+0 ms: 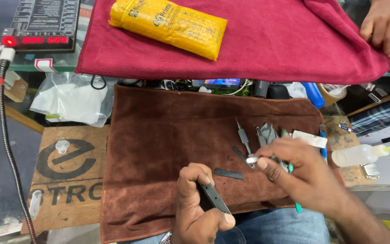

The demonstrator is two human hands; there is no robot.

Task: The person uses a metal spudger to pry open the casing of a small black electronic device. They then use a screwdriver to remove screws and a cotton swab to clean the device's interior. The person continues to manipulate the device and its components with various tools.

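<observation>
My left hand [199,203] grips a thin dark flat strip [215,199] over the near edge of the brown cloth [159,140]. My right hand [303,169] pinches a small white piece [252,160] at its fingertips and also holds a teal-handled tool [290,169]. Just beyond the fingers lie a grey screwdriver [243,137], metal tweezers [266,133] and a short dark strip [229,174] on the cloth.
A red towel [267,40] with a yellow packet [168,25] covers the glass shelf behind. Another person's hand [387,27] rests on it at top right. A meter with red digits [39,27], a plastic bag [71,97] and a squeeze bottle [362,154] stand around.
</observation>
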